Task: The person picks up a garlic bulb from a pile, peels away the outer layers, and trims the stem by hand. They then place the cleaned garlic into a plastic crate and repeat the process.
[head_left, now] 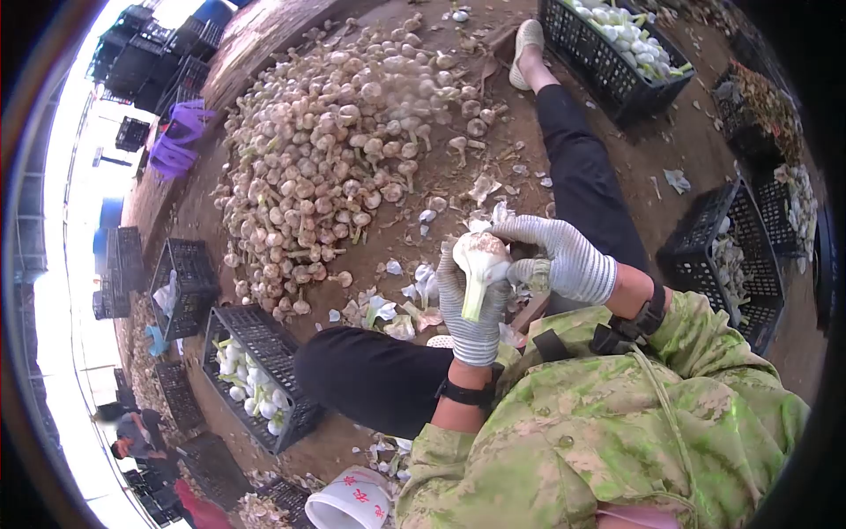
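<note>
A white garlic bulb (481, 257) with a short green-white stem is held between my two gloved hands, stem pointing down toward me. My left hand (471, 317), in a striped glove, is wrapped round the bulb from below and the left. My right hand (564, 256), gloved too, has its fingers bent against the bulb's right side and top; whether a tool is in it is hidden. Loose peeled skins (401, 326) lie on the ground just beyond my hands. A large heap of unpeeled garlic (308, 167) is spread ahead and to the left.
Black crates of peeled garlic stand at the left (264, 353) and top right (617, 88). At the right is a crate of skins (731, 264). A white bucket (352, 498) is near the bottom. Another person (137, 436) is at the lower left.
</note>
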{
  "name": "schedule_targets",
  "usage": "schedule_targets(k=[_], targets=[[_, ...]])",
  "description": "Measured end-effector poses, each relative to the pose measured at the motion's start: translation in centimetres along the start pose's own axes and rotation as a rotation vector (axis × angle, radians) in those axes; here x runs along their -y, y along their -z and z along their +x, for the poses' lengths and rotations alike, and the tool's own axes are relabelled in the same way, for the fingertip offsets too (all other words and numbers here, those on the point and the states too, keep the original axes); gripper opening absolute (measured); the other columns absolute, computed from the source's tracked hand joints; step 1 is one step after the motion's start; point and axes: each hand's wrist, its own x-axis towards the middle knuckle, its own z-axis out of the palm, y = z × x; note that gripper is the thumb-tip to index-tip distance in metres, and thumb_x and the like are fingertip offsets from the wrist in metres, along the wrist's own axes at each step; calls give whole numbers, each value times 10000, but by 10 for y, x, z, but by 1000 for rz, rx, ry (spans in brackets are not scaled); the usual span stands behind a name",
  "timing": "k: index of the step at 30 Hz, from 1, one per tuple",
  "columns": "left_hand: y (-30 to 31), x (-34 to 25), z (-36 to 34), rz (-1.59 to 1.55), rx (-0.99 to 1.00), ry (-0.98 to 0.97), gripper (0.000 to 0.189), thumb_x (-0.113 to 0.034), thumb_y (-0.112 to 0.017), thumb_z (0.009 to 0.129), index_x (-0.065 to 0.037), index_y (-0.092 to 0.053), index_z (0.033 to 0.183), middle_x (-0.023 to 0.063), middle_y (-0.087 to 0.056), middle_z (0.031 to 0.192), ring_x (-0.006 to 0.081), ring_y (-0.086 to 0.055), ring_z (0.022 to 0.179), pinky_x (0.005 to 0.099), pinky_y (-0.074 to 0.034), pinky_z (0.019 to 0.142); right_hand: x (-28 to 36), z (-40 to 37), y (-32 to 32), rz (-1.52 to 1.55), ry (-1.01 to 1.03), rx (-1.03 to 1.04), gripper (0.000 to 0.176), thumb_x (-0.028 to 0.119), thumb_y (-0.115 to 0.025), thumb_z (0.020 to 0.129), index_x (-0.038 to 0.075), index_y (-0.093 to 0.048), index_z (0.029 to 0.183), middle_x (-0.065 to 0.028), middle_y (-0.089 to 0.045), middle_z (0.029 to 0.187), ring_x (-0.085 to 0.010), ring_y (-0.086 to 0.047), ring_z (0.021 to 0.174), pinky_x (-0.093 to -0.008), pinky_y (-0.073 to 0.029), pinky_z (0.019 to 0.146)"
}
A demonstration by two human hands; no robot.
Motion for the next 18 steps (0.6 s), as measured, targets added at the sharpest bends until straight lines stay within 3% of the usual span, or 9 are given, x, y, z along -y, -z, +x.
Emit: schedule_targets(k=[3,5,6,9,10,11,13,15,18], targets=[[13,3,4,-202,-52,123,640,-255,-715,746,-2,-382,1230,103,-496,1139,195,-500,1045,309,-413,905,2,8,-10,174,-23,52,414,145,-631,797,-8,-521,1165,-132,-597,1060,-184,-570,970,-296,-449,844],[22,7,3,-366,-133,168,620,-274,-725,738,-6,-417,1205,77,-512,1109,168,-509,1000,291,-422,882,7,14,-16,200,-102,113,413,41,-580,804,-7,-489,1204,-76,-560,1098,-117,-508,997,-266,-419,863],[25,6,6,-406,-198,180,598,-273,-733,732,-18,-436,1185,62,-518,1093,140,-518,957,263,-440,840,5,18,-18,44,-26,149,401,-23,-538,780,-12,-504,1180,-78,-557,1103,-123,-503,1020,-265,-414,869],[53,12,19,-392,-349,63,588,-279,-727,732,-40,-431,1181,62,-539,1037,154,-555,906,280,-493,773,4,22,-26,-131,127,136,321,23,-510,791,3,-555,1108,-96,-593,958,-148,-543,859,-275,-435,784],[64,-6,22,-504,-409,130,519,-252,-727,734,-76,-465,1145,31,-560,947,121,-566,827,243,-508,663,3,20,-29,-50,29,146,320,12,-480,798,4,-556,1109,-82,-587,947,-140,-534,835,-260,-431,761],[79,-13,29,-483,-514,56,434,-209,-719,738,-108,-502,1100,10,-563,889,103,-569,745,219,-506,573,0,17,-30,27,-68,172,322,1,-451,806,5,-557,1110,-68,-582,936,-131,-524,811,-244,-426,739],[125,-36,38,-502,-559,-47,409,-187,-715,737,-123,-512,1085,1,-561,862,103,-568,730,222,-510,562,-8,18,-26,-107,40,265,310,-11,-419,821,2,-563,1095,-40,-578,914,-101,-514,771,-210,-417,694],[176,-51,42,-473,-701,-201,403,-132,-696,745,-118,-498,1096,10,-565,870,111,-574,730,233,-519,552,-7,17,-21,51,-270,310,295,-5,-397,834,1,-568,1073,-28,-583,891,-73,-508,746,-196,-413,661],[223,-80,38,-433,-1174,-401,360,-23,-624,778,-103,-470,1093,51,-566,923,150,-588,747,266,-532,564,-41,31,8,-137,-204,395,274,9,-381,847,-4,-571,1044,-28,-594,870,-73,-521,715,-209,-424,629]])
